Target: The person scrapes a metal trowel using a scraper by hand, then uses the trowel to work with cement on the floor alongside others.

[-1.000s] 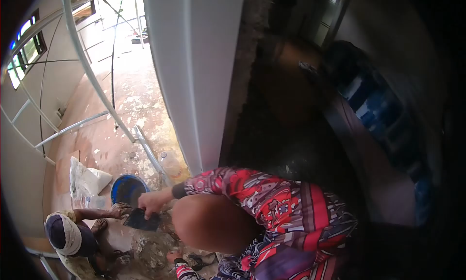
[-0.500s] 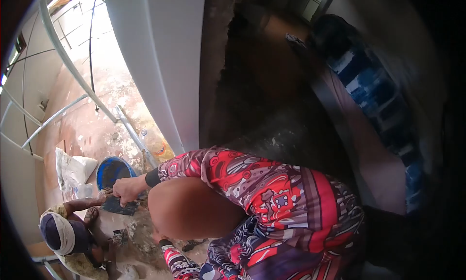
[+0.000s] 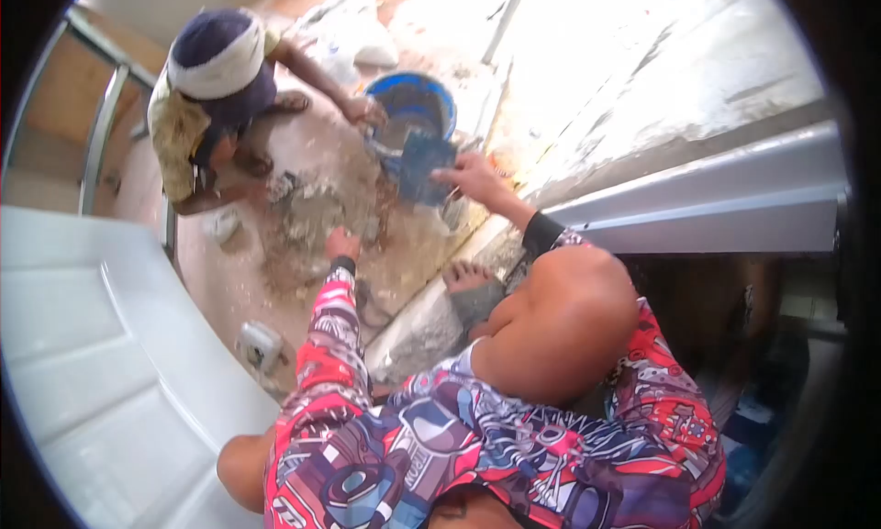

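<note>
My right hand (image 3: 475, 180) grips the edge of a flat, dark blue-grey board (image 3: 426, 167), which is held over the near side of a blue bucket (image 3: 450, 102). Grey material is inside the bucket. My left hand (image 3: 343, 245) is closed above the floor, at the near edge of a pile of wet grey mortar (image 3: 314, 213); what its fingers hold is too small to tell. A co-worker's hand (image 3: 365, 112) rests at the bucket's left rim. The co-worker's other hand is low, near the mortar's left side.
A co-worker with a wrapped head (image 3: 216, 61) crouches at upper left. White bags (image 3: 344, 29) lie behind the bucket. A white panelled door (image 3: 110, 345) stands at left, a metal frame (image 3: 103, 130) behind it. A pale container (image 3: 260, 345) sits on the floor. A grey frame (image 3: 707, 212) runs at right.
The view has swung right and down, bringing the white door and my left hand into clear view. The dark board remains in my right hand, now over the bucket's near side.
</note>
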`<move>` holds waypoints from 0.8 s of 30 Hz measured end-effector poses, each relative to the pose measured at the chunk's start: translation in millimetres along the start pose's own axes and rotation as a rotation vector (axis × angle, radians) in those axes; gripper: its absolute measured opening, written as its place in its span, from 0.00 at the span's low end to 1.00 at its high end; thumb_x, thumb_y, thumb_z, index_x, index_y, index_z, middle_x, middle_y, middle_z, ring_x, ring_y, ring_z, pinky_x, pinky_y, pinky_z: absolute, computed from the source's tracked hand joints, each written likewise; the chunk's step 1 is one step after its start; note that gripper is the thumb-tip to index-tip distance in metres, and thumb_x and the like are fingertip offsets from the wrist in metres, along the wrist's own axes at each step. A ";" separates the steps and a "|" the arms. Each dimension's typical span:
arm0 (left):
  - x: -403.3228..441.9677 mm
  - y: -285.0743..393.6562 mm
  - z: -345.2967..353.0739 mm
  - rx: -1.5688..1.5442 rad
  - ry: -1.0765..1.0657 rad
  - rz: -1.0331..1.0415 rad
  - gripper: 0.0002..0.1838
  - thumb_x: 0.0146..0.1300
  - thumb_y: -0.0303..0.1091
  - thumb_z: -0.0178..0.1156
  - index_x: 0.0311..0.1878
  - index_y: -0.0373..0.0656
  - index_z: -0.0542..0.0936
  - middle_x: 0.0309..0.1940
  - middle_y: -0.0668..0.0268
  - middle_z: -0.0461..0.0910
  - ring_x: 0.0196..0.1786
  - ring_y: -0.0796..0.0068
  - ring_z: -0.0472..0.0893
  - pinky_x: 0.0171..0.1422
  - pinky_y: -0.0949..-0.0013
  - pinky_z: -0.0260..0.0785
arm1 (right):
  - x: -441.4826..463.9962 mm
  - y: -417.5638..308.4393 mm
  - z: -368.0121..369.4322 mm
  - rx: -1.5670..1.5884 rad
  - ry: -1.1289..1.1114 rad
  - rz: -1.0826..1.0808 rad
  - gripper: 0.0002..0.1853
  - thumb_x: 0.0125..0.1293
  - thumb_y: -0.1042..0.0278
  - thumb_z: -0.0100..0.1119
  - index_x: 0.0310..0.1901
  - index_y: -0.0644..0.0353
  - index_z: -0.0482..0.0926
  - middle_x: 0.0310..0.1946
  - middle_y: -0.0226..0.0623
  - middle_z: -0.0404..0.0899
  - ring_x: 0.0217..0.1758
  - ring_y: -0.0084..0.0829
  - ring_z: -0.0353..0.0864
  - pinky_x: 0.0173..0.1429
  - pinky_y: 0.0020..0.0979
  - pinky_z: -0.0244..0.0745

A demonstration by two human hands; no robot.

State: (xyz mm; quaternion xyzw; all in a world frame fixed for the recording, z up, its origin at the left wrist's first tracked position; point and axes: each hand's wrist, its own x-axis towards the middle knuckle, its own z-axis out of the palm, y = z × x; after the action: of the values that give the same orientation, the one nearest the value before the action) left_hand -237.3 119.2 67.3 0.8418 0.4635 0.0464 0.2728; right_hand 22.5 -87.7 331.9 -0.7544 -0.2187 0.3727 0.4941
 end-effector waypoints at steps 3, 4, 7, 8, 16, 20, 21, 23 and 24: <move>-11.6 16.9 -21.4 -0.049 -0.205 -0.014 0.24 0.44 0.43 0.65 0.45 0.41 0.83 0.47 0.46 0.82 0.50 0.44 0.81 0.56 0.52 0.74 | -1.7 6.0 0.9 0.092 -0.023 0.086 0.19 0.63 0.59 0.70 0.27 0.67 0.77 0.22 0.35 0.77 0.23 0.26 0.79 0.26 0.30 0.80; -20.2 16.0 -16.1 -0.131 -0.097 0.083 0.24 0.44 0.43 0.65 0.46 0.41 0.83 0.46 0.46 0.82 0.50 0.44 0.81 0.55 0.52 0.74 | -6.1 1.8 0.8 0.091 -0.023 0.098 0.19 0.63 0.59 0.70 0.27 0.67 0.77 0.23 0.35 0.77 0.24 0.25 0.79 0.26 0.30 0.80; -39.7 46.9 -41.5 -0.337 -0.013 0.114 0.20 0.49 0.45 0.63 0.42 0.43 0.85 0.42 0.46 0.83 0.47 0.43 0.81 0.53 0.49 0.73 | -7.3 -5.0 0.2 0.047 -0.010 0.133 0.18 0.64 0.57 0.69 0.29 0.65 0.77 0.25 0.35 0.77 0.27 0.24 0.79 0.29 0.29 0.80; -38.3 48.1 -41.5 -0.278 -0.033 0.062 0.18 0.52 0.46 0.62 0.41 0.44 0.85 0.41 0.47 0.83 0.47 0.44 0.81 0.52 0.49 0.73 | -4.2 -1.0 2.5 0.037 -0.019 0.148 0.18 0.64 0.56 0.68 0.30 0.65 0.77 0.26 0.34 0.78 0.27 0.25 0.79 0.29 0.29 0.80; -50.4 138.1 -85.6 -0.403 0.046 0.365 0.29 0.57 0.55 0.65 0.53 0.41 0.81 0.49 0.54 0.81 0.55 0.52 0.79 0.59 0.54 0.71 | 11.1 38.9 34.4 0.029 -0.059 0.252 0.17 0.70 0.53 0.60 0.38 0.63 0.79 0.28 0.31 0.79 0.31 0.25 0.83 0.29 0.26 0.74; -85.6 168.4 -97.6 -0.136 -0.005 0.469 0.37 0.56 0.57 0.67 0.62 0.42 0.75 0.54 0.55 0.77 0.60 0.54 0.75 0.61 0.52 0.70 | 5.3 50.9 53.0 -0.053 -0.045 0.341 0.18 0.70 0.51 0.59 0.37 0.61 0.79 0.26 0.29 0.78 0.29 0.23 0.78 0.32 0.28 0.68; -92.2 171.4 -94.7 -0.058 -0.037 0.464 0.39 0.55 0.58 0.67 0.64 0.42 0.74 0.54 0.55 0.76 0.61 0.54 0.74 0.62 0.52 0.69 | 3.7 54.7 56.1 -0.063 -0.049 0.365 0.18 0.70 0.51 0.59 0.36 0.61 0.79 0.26 0.29 0.78 0.29 0.23 0.77 0.33 0.28 0.67; -100.0 175.5 -83.8 -0.004 -0.036 0.396 0.37 0.54 0.55 0.68 0.63 0.43 0.73 0.52 0.57 0.77 0.57 0.56 0.77 0.58 0.52 0.71 | 1.8 68.7 61.5 -0.142 -0.090 0.319 0.19 0.69 0.51 0.60 0.33 0.62 0.79 0.26 0.30 0.78 0.29 0.24 0.75 0.34 0.30 0.67; -102.3 178.2 -80.5 0.007 -0.042 0.362 0.35 0.54 0.53 0.68 0.61 0.42 0.73 0.51 0.58 0.77 0.56 0.56 0.77 0.56 0.52 0.72 | 1.4 76.7 63.8 -0.181 -0.106 0.296 0.20 0.69 0.50 0.60 0.32 0.63 0.78 0.26 0.31 0.78 0.29 0.25 0.74 0.35 0.31 0.66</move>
State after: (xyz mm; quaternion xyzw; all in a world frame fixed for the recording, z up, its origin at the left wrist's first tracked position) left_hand -187.3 -4.8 242.9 0.9132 0.2987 0.0756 0.2668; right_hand -29.2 -81.4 246.8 -0.7990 -0.1639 0.4594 0.3518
